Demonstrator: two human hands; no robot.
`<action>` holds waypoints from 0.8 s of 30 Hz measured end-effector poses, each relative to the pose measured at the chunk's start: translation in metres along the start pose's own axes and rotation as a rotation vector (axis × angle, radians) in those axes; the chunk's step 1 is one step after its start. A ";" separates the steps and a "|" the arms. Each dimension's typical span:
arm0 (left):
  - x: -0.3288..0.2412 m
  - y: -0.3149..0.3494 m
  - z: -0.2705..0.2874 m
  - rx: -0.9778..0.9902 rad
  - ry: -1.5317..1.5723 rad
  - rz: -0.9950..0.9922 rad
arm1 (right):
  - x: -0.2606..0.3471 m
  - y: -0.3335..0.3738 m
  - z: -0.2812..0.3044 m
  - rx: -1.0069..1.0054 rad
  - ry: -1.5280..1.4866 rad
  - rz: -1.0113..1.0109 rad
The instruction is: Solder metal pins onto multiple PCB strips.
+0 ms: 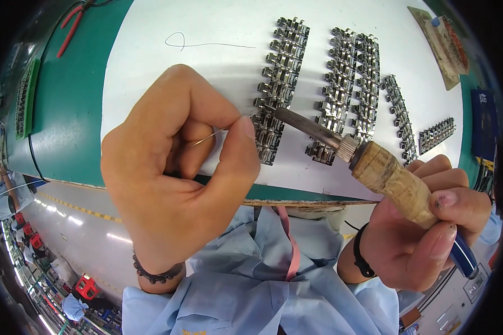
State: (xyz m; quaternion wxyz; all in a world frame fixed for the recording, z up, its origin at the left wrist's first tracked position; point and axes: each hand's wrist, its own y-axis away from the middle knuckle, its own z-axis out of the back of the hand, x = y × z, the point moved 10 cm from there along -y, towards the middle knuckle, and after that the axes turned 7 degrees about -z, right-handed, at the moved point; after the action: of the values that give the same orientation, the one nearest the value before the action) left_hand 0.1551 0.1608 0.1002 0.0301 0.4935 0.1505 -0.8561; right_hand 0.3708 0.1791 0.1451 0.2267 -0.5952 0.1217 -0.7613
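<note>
My left hand (176, 162) pinches a thin silvery solder wire (208, 137) between thumb and forefinger. The wire's end reaches toward a strip of small circuit boards (288, 58) with metal clips. My right hand (425, 240) grips the soldering iron (391, 177) by its tape-wrapped handle, and a blue end sticks out below the fingers. The iron's dark tip meets the left part of that strip, close to the left fingertips; whether it touches the solder is too small to tell. To the right lie two similar strips (341, 72) side by side, a narrower strip (399, 114) and a short one (437, 135).
A white sheet (145, 44) covers much of the green bench mat (84, 111). Loose thin wire (218, 44) curls behind my left hand. Red-handled pliers (70, 33) and a green circuit board (27, 100) lie left. A worn holder (441, 47) and a blue box (484, 125) stand right.
</note>
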 end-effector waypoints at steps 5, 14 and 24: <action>-0.002 0.002 0.002 0.001 0.015 -0.020 | -0.002 0.002 0.000 -0.002 0.005 0.017; -0.012 0.022 0.046 -0.314 -0.019 -0.025 | 0.001 0.002 -0.001 -0.006 -0.039 0.033; -0.011 0.022 0.033 -0.155 0.024 -0.044 | 0.005 0.018 0.015 -0.163 -0.065 0.117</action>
State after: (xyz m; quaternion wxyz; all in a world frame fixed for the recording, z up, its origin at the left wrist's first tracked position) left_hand 0.1378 0.1292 0.1198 0.0477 0.4966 0.2275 -0.8363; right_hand 0.3882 0.1629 0.1450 0.2254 -0.6280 0.2102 -0.7146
